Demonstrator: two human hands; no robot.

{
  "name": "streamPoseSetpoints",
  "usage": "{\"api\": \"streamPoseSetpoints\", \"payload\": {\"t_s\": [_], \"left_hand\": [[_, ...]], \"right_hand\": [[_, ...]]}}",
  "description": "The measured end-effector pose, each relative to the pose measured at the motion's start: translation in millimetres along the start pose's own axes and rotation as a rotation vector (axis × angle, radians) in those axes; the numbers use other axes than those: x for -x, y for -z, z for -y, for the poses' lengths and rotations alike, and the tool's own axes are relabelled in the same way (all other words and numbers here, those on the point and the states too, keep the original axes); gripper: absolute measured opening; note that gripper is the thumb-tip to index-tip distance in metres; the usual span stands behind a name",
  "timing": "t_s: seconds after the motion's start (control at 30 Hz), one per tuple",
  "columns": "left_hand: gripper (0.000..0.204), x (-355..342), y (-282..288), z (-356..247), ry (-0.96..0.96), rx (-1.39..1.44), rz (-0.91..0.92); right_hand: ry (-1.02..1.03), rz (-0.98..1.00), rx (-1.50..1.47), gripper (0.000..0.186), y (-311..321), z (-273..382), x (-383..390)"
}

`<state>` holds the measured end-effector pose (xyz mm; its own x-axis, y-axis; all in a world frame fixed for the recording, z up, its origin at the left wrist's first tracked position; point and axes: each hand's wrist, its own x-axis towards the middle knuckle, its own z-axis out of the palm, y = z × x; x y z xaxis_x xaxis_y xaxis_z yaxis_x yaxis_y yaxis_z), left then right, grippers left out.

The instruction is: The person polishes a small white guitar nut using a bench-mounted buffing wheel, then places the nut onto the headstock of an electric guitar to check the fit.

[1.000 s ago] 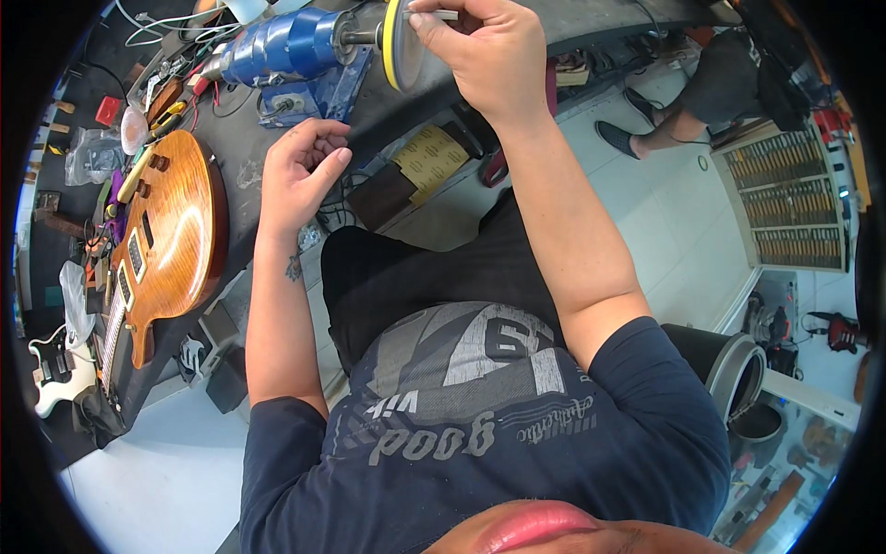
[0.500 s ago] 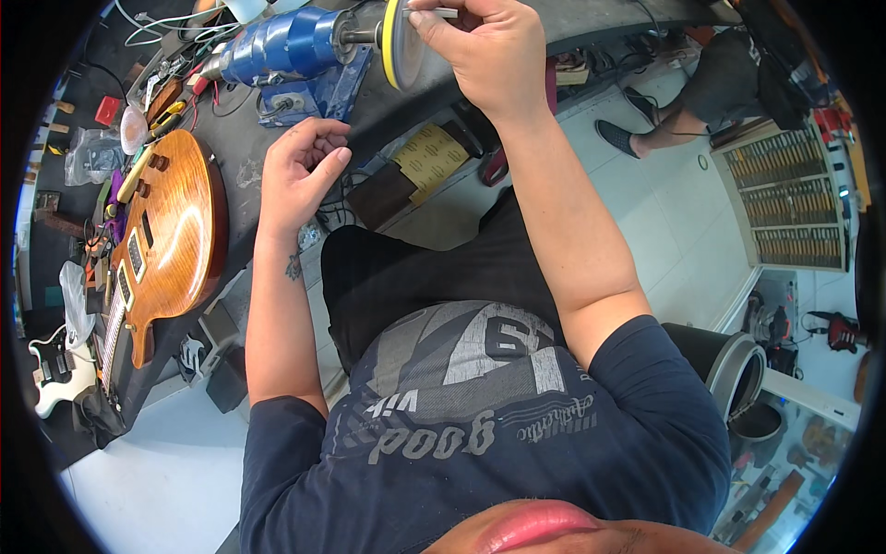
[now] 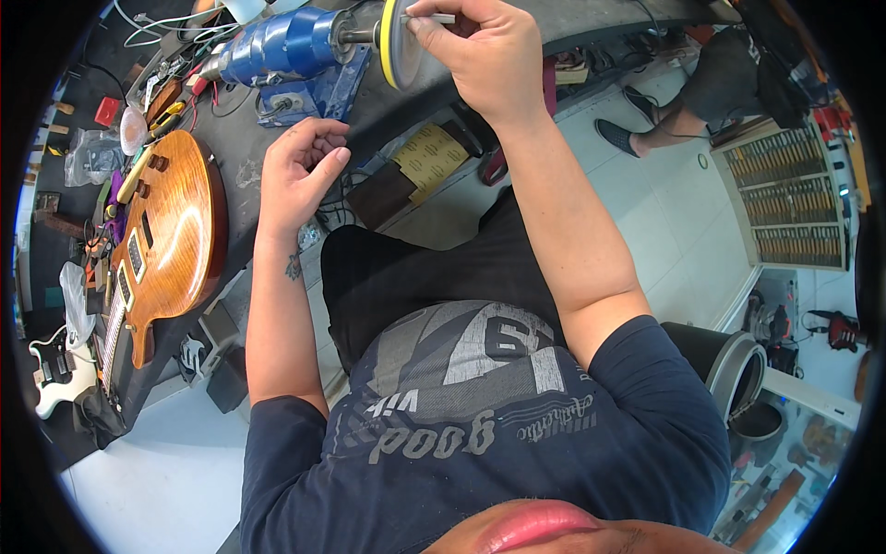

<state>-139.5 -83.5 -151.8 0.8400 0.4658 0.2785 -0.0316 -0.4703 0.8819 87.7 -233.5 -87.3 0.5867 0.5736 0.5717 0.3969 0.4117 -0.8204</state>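
Note:
My right hand (image 3: 489, 65) pinches a thin, light metal piece (image 3: 444, 18) against the face of a disc wheel (image 3: 392, 55) with a yellow rim. The wheel is on the shaft of a blue motor (image 3: 277, 46) standing on the dark bench. My left hand (image 3: 300, 166) hangs at the bench's front edge below the motor, empty, its fingers loosely curled and the thumb apart. Left of it lies an amber, glossy electric guitar (image 3: 171, 231), with screwdrivers and other tools crowded behind it.
A white guitar body (image 3: 57, 374) lies at far left. Under the bench is a brown and yellow package (image 3: 411, 175). Another person's leg and shoe (image 3: 646, 138) are at upper right, near a rack of slotted trays (image 3: 784, 194). A black cylindrical container (image 3: 729, 369) stands beside my right elbow.

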Motion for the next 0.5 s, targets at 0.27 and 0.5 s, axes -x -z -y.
{"api": "streamPoseSetpoints", "payload": {"t_s": [0.27, 0.5], "left_hand": [[0.025, -1.8, -5.8, -3.2, -0.068, 0.034, -0.056], [0.025, -2.0, -6.2, -3.4, -0.059, 0.035, -0.049]], "right_hand": [[-0.026, 0.000, 0.009, 0.011, 0.0, -3.5, 2.8], [-0.022, 0.008, 0.024, 0.012, 0.8, -5.5, 5.7]]}}
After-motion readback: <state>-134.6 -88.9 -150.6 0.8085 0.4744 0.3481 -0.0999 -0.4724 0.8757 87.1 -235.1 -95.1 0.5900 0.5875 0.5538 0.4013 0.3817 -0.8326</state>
